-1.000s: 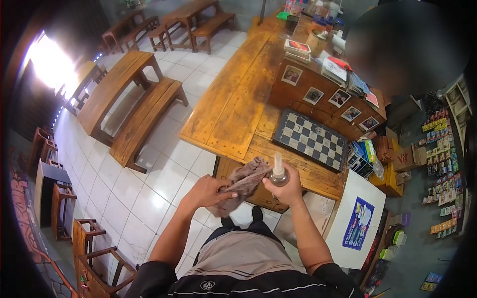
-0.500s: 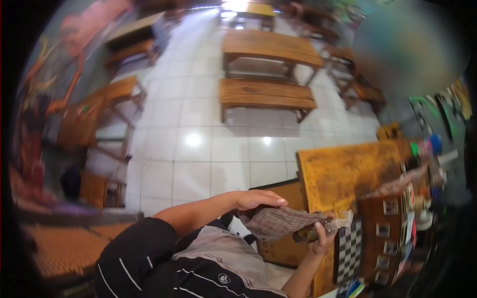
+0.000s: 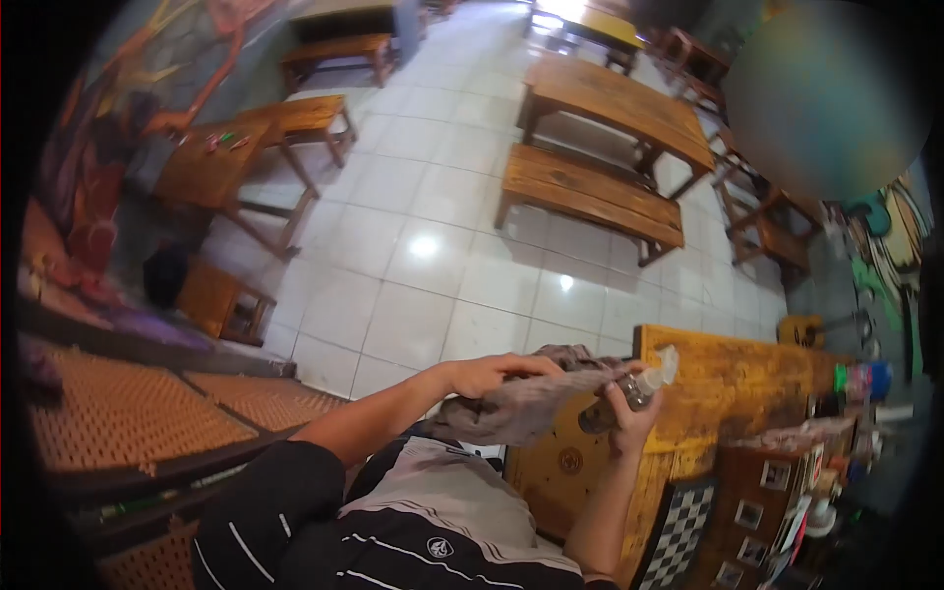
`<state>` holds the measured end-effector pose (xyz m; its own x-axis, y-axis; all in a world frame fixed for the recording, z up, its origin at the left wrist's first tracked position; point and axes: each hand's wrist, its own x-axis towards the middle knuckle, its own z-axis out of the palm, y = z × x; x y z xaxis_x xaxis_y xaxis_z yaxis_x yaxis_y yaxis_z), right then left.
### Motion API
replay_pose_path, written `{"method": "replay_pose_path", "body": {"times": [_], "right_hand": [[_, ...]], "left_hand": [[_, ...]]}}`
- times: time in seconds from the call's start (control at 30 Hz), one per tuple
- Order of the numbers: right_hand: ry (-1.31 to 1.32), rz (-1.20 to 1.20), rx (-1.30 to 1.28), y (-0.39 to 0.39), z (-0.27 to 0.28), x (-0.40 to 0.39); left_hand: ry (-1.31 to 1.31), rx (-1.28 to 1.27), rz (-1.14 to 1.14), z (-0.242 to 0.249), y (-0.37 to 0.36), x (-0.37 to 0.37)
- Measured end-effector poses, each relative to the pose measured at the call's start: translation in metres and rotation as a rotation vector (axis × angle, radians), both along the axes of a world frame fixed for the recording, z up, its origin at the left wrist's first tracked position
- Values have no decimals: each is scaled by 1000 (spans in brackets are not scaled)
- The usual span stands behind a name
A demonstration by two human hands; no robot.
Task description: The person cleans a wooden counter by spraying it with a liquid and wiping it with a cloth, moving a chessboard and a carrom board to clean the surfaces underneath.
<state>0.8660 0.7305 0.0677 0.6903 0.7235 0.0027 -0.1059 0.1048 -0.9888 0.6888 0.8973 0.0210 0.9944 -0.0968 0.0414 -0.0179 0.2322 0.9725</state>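
My right hand (image 3: 631, 421) is wrapped round a small clear bottle (image 3: 641, 389) with a pale pump-like top and dark contents or label low down. The bottle leans toward the upper right. A greyish-brown checked cloth (image 3: 521, 408) hangs in folds between my hands, its right end reaching the bottle and the right fingers. My left hand (image 3: 497, 374) grips the cloth from above, its fingertips partly sunk in the folds. Beneath both hands is a yellow-brown wooden board (image 3: 560, 482) with a round emblem.
A wooden counter (image 3: 728, 393) runs to my right, with a checkered board (image 3: 678, 526) and a wooden drawer cabinet (image 3: 752, 492) on it. Ahead stand a wooden bench (image 3: 590, 197) and a table (image 3: 619, 103) on white tiles. Woven-topped seating (image 3: 128, 413) lies to the left.
The view has swung, so the furniture sits further right and tilted. My left hand has moved from lying flat over the cloth to gripping it, and the cloth is bunched higher. The right hand keeps the bottle.
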Motion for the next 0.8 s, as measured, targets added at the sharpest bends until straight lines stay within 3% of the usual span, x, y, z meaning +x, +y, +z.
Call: {"method": "replay_pose_path", "body": {"times": [0.07,0.1,0.13,0.2,0.33,0.47,0.5,0.57,0.67,0.8], "right_hand": [[-61,-3,-46,-7,-13,11],[-113,50,-87,-12,-17,17],[-111,-15,-90,-18,-14,17],[-44,-128,-9,-31,-5,13],[94,-287,18,-88,-13,10],[172,-449,45,-153,-62,-1],[168,-494,12,-163,-61,-7],[266,-582,39,-186,-69,-11],[333,-675,40,-212,-89,-4],[373,-686,77,-236,-97,19]], "left_hand": [[-90,-84,66,-6,0,9],[64,-340,4,-15,-7,13],[74,-337,-60,-26,-12,14],[141,-388,112,-46,-14,11],[263,-497,71,-78,-10,43],[431,-626,89,-100,-24,86],[452,-619,40,-96,-29,94],[355,-370,122,-79,-38,108],[450,-237,168,-72,-53,134],[220,-134,140,-81,-63,164]]}}
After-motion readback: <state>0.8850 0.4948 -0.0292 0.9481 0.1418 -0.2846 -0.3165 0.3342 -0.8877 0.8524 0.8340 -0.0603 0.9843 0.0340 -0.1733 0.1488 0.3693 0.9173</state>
